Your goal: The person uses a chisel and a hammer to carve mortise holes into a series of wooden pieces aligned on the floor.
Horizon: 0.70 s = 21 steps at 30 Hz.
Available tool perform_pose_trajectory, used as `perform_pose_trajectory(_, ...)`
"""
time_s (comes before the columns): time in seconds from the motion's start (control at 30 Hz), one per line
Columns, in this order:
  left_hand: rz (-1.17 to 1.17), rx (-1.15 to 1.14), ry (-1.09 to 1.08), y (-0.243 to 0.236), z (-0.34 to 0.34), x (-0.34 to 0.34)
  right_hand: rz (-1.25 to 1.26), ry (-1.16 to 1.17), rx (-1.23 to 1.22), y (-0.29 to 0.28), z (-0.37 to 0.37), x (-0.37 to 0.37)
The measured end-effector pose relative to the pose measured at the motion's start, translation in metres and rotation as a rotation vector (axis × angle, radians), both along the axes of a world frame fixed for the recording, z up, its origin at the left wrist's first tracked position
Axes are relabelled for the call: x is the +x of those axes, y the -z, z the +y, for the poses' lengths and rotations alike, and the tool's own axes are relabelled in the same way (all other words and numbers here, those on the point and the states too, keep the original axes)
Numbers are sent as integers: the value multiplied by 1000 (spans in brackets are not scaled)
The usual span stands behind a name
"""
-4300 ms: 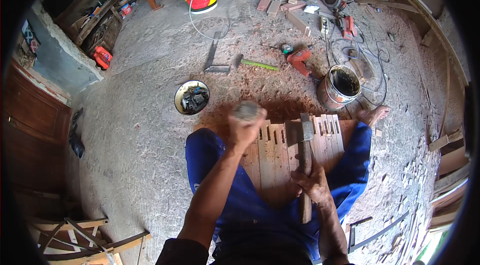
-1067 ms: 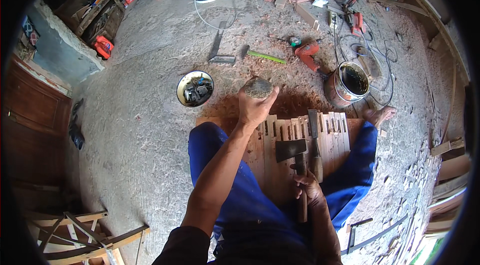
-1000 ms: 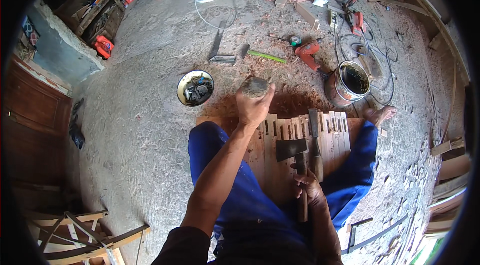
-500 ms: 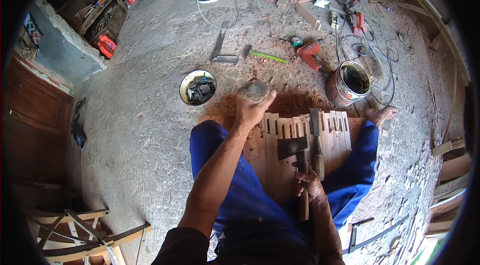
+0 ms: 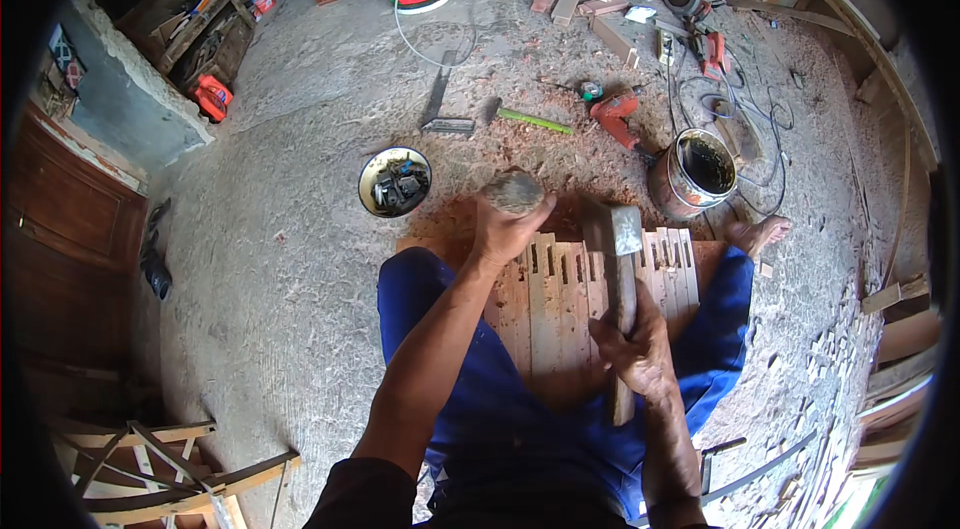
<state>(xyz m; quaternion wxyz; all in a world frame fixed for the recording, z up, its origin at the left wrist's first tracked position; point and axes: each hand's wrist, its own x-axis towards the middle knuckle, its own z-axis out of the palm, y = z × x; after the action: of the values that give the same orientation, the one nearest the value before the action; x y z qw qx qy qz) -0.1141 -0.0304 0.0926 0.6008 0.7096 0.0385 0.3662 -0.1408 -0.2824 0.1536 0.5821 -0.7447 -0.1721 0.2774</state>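
My left hand (image 5: 505, 229) is closed around a round, rough grey-brown thing (image 5: 514, 193), seen end-on, beyond my left knee; its lower part is hidden. In my right hand (image 5: 640, 354) is a hatchet (image 5: 622, 294), its handle slanting up and its head raised, with the flat butt showing. Beneath the hatchet, several wooden strips (image 5: 545, 309) lie side by side between my legs, slots cut near their far ends. My right hand and the hatchet cover part of these strips.
Beyond my hands are a bowl of metal parts (image 5: 395, 182), a framing square (image 5: 447, 125), a green-handled hammer (image 5: 535, 120), a red drill (image 5: 615, 119) and a bucket of dark stuff (image 5: 693, 175). Cables (image 5: 780, 129) trail at right. My bare foot (image 5: 760, 233) rests near the bucket.
My right hand has lifted the hatchet and turned it, so its butt shows instead of the blade's side. A chisel lying beside it on the strips is now hidden. My left hand has barely moved.
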Motion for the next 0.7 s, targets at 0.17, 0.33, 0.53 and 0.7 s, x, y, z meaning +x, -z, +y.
perform_pose_trajectory(0.17, 30, 85, -20, 6, -1, 3, -400, -76, -161, -46, 18, 12)
perform_pose_trajectory(0.33, -85, 0, 43, 3, -10, 2, -640, -164, -152, -75, 30, 24)
perform_pose_trajectory(0.53, -26, -122, 89, 6, -8, 1, -934, -197, -234, -115, 44, 30)
perform_pose_trajectory(0.7, -77, -129, 167, 36, 8, 1, -1100, -498, -782, -78, 56, 35)
